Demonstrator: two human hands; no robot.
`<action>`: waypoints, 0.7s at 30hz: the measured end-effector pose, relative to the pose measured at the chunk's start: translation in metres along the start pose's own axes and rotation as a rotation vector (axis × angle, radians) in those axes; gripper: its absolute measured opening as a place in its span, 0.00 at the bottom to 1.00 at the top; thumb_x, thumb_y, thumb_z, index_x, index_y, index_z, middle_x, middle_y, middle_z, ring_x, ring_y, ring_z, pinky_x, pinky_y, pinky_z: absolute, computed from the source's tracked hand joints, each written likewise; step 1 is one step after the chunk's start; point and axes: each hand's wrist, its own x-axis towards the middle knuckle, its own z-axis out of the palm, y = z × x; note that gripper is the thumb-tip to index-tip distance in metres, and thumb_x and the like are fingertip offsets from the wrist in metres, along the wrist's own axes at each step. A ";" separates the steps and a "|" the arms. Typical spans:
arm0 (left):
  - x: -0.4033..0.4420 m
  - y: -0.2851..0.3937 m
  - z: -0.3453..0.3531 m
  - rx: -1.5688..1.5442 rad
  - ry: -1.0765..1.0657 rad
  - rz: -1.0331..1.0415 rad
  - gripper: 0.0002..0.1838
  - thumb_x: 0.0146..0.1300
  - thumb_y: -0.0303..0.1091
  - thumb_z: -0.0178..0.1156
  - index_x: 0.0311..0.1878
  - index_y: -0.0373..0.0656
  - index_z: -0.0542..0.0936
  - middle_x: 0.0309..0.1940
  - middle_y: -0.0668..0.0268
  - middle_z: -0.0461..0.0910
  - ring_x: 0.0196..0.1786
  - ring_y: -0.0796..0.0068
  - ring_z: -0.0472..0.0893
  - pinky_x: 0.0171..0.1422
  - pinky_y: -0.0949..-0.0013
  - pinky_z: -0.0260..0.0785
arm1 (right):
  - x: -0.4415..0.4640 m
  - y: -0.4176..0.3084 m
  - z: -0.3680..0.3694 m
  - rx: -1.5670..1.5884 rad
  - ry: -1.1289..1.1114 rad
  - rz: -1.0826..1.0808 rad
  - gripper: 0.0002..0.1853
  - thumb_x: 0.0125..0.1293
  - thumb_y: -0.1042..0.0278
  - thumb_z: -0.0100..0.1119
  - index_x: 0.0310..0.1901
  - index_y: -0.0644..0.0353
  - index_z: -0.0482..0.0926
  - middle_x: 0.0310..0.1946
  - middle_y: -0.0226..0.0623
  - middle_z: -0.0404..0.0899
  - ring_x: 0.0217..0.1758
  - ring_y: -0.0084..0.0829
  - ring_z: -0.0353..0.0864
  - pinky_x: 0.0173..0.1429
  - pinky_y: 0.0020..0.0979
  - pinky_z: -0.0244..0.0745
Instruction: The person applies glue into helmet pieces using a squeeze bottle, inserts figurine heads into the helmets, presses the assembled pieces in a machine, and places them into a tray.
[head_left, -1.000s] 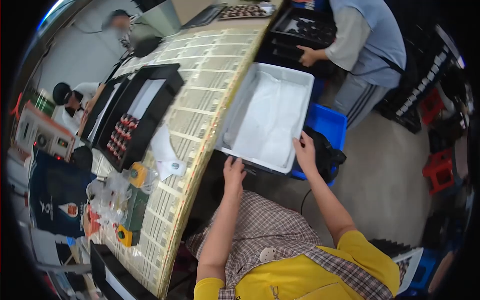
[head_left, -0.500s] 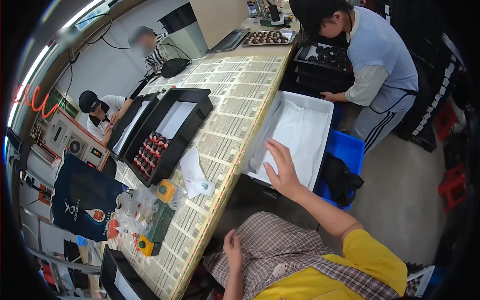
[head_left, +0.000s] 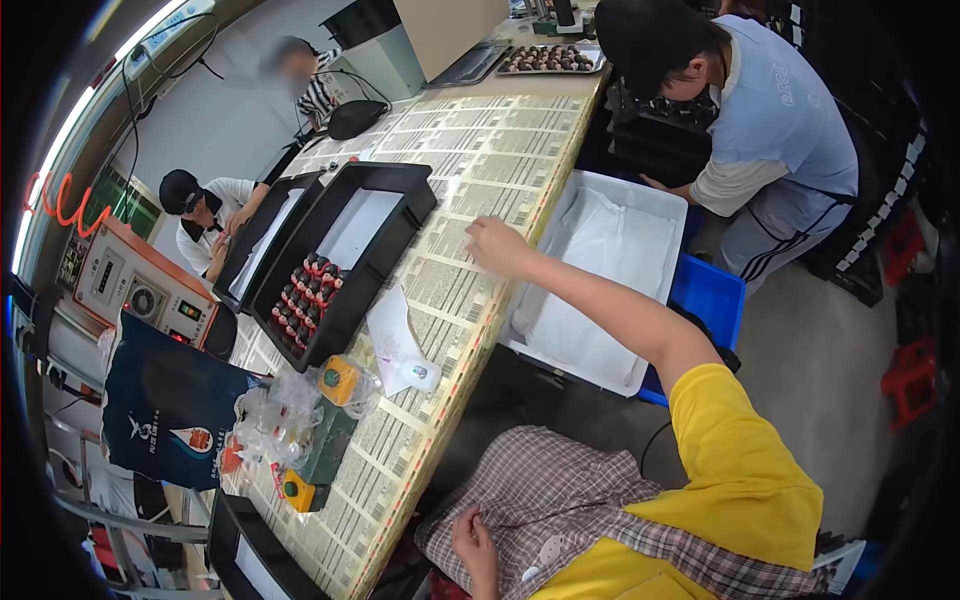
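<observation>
My right hand [head_left: 497, 248] is over the near edge of the table, its fingers curled together; whether anything is in them is hidden. Beneath my right forearm is a white plastic bin [head_left: 655, 255] with a white sheet or liner inside. Low over my lap, by the checked apron [head_left: 545, 470], my left hand [head_left: 474, 543] hangs with loosely bent fingers and nothing visible in it. A black tray [head_left: 395, 235] on the table holds rows of small dark-and-red pieces [head_left: 308, 302] on white paper.
On the table lie a white paper [head_left: 392, 330], a yellow-and-green button box [head_left: 338, 380], clear plastic bags [head_left: 280, 415] and a dark blue bag [head_left: 170, 410]. A co-worker [head_left: 780, 130] bends at the right, beside a blue bin [head_left: 715, 290]. Another person [head_left: 205, 215] sits across the table.
My right hand has moved left from over the white bin to over the table edge, and its spread fingers have curled. My left hand has dropped slightly. The co-worker at right bends lower.
</observation>
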 end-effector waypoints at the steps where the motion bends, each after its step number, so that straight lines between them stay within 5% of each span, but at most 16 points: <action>1: 0.015 0.029 -0.001 0.079 -0.034 0.112 0.09 0.66 0.21 0.51 0.45 0.31 0.78 0.41 0.56 0.80 0.43 0.69 0.80 0.49 0.71 0.72 | 0.008 0.010 -0.009 -0.011 0.049 0.033 0.14 0.62 0.67 0.54 0.43 0.70 0.77 0.48 0.51 0.75 0.55 0.50 0.72 0.60 0.42 0.69; 4: 0.066 0.104 0.013 0.127 -0.127 0.399 0.09 0.63 0.19 0.53 0.45 0.33 0.78 0.42 0.54 0.79 0.44 0.63 0.81 0.50 0.69 0.72 | 0.028 0.055 -0.027 -0.170 0.051 0.148 0.13 0.61 0.69 0.54 0.42 0.70 0.78 0.48 0.51 0.75 0.55 0.51 0.72 0.59 0.42 0.71; 6: 0.107 0.140 0.032 0.156 -0.187 0.629 0.12 0.59 0.19 0.55 0.47 0.35 0.79 0.46 0.53 0.78 0.49 0.54 0.79 0.55 0.62 0.71 | 0.033 0.078 -0.037 -0.234 0.054 0.224 0.12 0.60 0.71 0.53 0.41 0.69 0.78 0.48 0.52 0.75 0.55 0.50 0.72 0.59 0.43 0.71; 10: 0.190 0.197 0.086 0.379 -0.247 0.891 0.20 0.57 0.22 0.59 0.55 0.37 0.75 0.60 0.49 0.69 0.60 0.51 0.71 0.62 0.55 0.66 | 0.048 0.120 -0.052 -0.320 0.069 0.277 0.11 0.59 0.75 0.50 0.41 0.69 0.78 0.48 0.52 0.74 0.55 0.50 0.72 0.60 0.43 0.71; 21: 0.282 0.218 0.157 0.841 -0.437 0.852 0.44 0.52 0.32 0.67 0.70 0.36 0.55 0.71 0.46 0.53 0.73 0.45 0.56 0.70 0.41 0.54 | 0.139 0.248 -0.078 -0.403 0.253 0.489 0.19 0.59 0.75 0.51 0.52 0.74 0.70 0.53 0.52 0.70 0.58 0.48 0.71 0.60 0.41 0.72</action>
